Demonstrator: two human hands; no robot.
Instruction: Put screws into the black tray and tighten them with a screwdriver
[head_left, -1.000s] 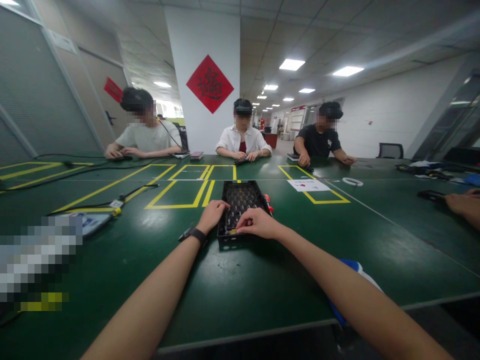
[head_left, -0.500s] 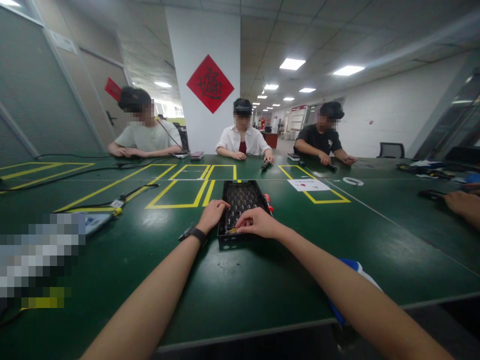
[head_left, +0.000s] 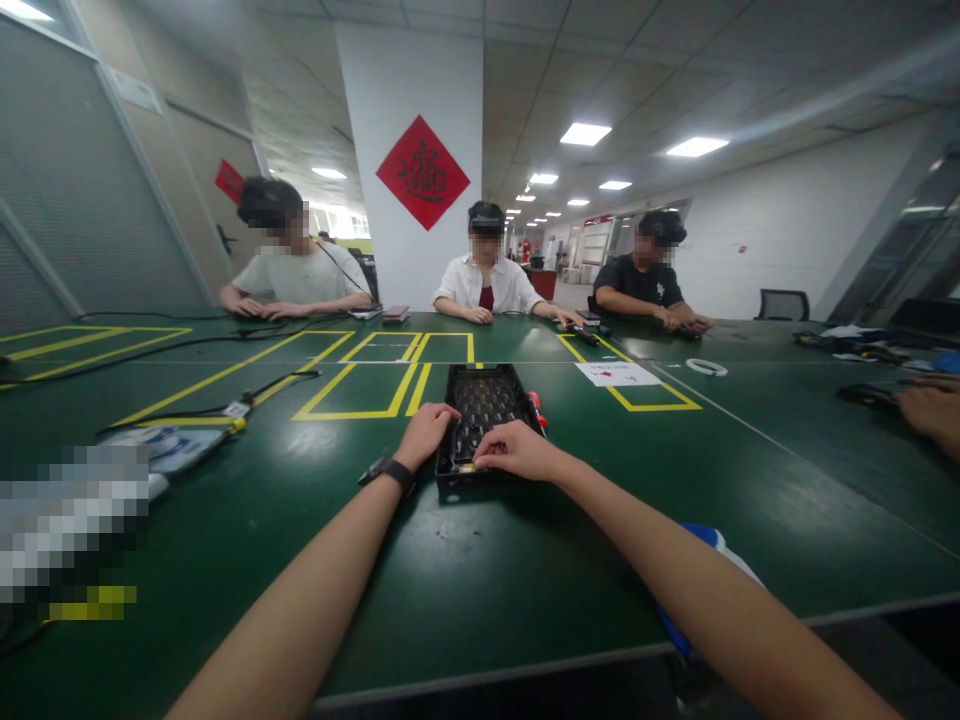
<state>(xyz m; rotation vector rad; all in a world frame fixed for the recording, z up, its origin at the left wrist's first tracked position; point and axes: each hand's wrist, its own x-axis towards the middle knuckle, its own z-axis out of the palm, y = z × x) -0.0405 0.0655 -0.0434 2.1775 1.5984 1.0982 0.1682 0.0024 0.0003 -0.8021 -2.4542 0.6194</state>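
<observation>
In the head view, a black open case (head_left: 491,385) with rows of small metallic-looking parts lies lengthwise on the table in front of me. My left hand (head_left: 427,435) is closed over its left rim, fingertips at the inner edge. At the near end, my right hand (head_left: 514,450) reaches inside with thumb and fingers pinched on a small yellowish piece (head_left: 466,468). That piece is partly hidden by the fingers, and its kind cannot be made out. A red-and-black item (head_left: 537,408) lies against the case's right side.
Yellow tape (head_left: 352,415) marks the green table (head_left: 465,590). A white paper sheet (head_left: 619,374) and a white ring (head_left: 706,367) lie ahead right. Black cables (head_left: 277,382) run at left. A blue-and-white item (head_left: 705,535) sits under my right forearm. Several people sit around the table.
My hands stay at the case with only slight finger movement. Across the table, the co-worker in white has moved a dark tool to the right. The view has shifted slightly.
</observation>
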